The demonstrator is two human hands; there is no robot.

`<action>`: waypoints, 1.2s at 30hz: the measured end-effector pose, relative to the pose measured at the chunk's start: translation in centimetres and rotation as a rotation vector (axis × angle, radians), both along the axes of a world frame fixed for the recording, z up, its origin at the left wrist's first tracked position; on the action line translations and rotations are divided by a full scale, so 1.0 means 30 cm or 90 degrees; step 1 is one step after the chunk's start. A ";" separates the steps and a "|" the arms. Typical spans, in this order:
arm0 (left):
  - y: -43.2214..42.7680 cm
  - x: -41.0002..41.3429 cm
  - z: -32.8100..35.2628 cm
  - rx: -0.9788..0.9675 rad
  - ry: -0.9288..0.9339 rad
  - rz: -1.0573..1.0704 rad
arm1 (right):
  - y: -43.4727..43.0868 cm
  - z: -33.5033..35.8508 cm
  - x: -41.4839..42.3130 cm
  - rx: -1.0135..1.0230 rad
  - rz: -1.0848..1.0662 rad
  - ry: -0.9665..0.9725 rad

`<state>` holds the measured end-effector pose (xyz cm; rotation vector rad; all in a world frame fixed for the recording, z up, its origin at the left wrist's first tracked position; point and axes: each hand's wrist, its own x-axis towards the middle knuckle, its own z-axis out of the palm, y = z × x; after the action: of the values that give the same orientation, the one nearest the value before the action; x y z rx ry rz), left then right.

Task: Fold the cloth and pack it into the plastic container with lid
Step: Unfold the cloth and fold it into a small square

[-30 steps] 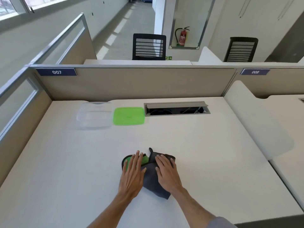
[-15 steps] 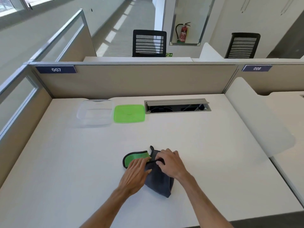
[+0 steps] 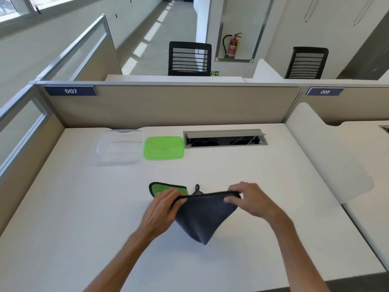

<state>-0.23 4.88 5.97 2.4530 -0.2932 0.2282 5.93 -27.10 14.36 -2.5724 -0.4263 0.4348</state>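
One white tabletop (image 3: 252, 186) carries a clear container (image 3: 119, 146) and green lid (image 3: 164, 148) side by side at its far edge. Nearer, the left hand (image 3: 162, 209) and right hand (image 3: 252, 200) each grip the grey cloth (image 3: 205, 218) by its upper hem, its green underside showing at left.
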 end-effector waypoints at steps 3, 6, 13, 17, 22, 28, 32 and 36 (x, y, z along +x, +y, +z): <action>0.034 0.023 0.032 -0.014 0.013 0.000 | -0.015 0.143 0.001 0.184 -0.028 -0.042; 0.078 0.044 0.040 -0.008 0.026 -0.029 | -0.028 0.277 -0.001 0.297 -0.056 -0.102; 0.224 0.128 0.208 -0.079 0.028 -0.003 | -0.105 0.424 0.010 0.317 -0.071 -0.175; 0.309 0.155 0.384 -0.153 0.088 -0.046 | -0.157 0.450 0.019 0.366 -0.093 -0.170; 0.368 0.168 0.545 -0.189 0.086 -0.106 | -0.210 0.458 0.024 0.424 -0.105 -0.169; 0.381 0.222 0.595 -0.261 0.038 -0.110 | -0.259 0.425 0.083 0.434 -0.100 -0.158; 0.372 0.299 0.543 -0.301 0.082 -0.071 | -0.244 0.368 0.160 0.433 -0.115 -0.129; 0.362 0.373 0.521 -0.348 0.097 -0.029 | -0.211 0.341 0.233 0.461 -0.151 -0.132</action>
<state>10.96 15.75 21.59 1.9074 -0.1888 0.0839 12.93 -33.43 24.58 -1.9257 -0.2747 -0.0741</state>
